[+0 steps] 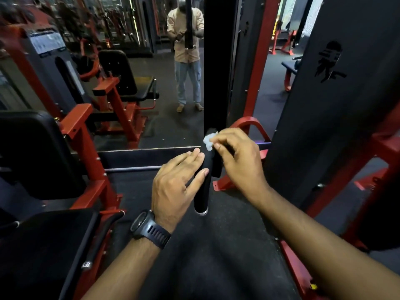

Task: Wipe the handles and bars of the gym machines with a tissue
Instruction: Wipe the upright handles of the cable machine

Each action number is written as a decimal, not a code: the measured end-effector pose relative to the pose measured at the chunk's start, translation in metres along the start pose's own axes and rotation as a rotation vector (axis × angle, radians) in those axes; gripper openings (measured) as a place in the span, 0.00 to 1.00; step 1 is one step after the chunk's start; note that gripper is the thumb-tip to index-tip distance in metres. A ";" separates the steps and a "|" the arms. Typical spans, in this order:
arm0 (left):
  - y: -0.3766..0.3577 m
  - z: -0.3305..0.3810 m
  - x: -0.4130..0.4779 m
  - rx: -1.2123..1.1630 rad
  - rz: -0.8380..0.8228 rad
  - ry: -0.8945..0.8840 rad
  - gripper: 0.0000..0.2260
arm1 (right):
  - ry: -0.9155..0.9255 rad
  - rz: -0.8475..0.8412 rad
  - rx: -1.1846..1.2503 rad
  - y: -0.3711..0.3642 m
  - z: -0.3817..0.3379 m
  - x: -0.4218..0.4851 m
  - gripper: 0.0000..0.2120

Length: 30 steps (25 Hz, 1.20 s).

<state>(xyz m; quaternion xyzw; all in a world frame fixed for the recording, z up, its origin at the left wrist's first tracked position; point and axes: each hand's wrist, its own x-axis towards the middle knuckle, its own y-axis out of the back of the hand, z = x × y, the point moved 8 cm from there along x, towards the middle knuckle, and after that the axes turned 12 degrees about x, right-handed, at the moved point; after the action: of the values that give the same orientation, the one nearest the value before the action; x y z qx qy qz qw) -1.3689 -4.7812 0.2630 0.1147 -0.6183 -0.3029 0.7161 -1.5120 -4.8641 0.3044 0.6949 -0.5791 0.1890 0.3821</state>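
— Where is the tissue (pixel 208 140)?

— In the right hand (pixel 238 161). The fingertips and thumb pinch a small crumpled white wad and hold it against the far, upper end of the bar (pixel 201 195).

— And the bar itself?

— A black padded bar running away from the person, between the two hands. Its near end, with a silver cap (pixel 202 211), sits just beside the left hand's thumb side, below the right hand.

— What is the left hand (pixel 173 185) doing?

— It lies spread on the bar from the left, fingers fairly straight and close together, their tips touching the padding just below the tissue. The thumb rests along the bar lower down. It is not curled round anything that I can see.

— Do the two hands touch?

— No, they are near each other but apart, with the bar showing between them.

— Anything on the wrists?

— A dark watch (pixel 147 228) on the left one.

— What surrounds them?

— Beyond both hands, a mirror (pixel 168 126) shows the person's reflection (pixel 187 50) standing at a black bar. Left of the left hand is a red frame (pixel 91 148) with a black seat pad (pixel 36 152). Right of the right hand rises a tall black panel (pixel 335 105). Dark floor (pixel 216 256) lies beneath the forearms.
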 end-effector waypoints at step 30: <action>0.001 0.005 -0.012 0.010 0.060 -0.111 0.12 | 0.262 -0.322 -0.315 -0.023 -0.029 0.011 0.06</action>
<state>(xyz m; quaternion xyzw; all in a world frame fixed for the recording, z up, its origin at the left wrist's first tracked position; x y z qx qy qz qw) -1.3738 -4.7720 0.2547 0.0826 -0.6619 -0.2839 0.6888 -1.4826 -4.8491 0.3235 0.6799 -0.4286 0.1217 0.5825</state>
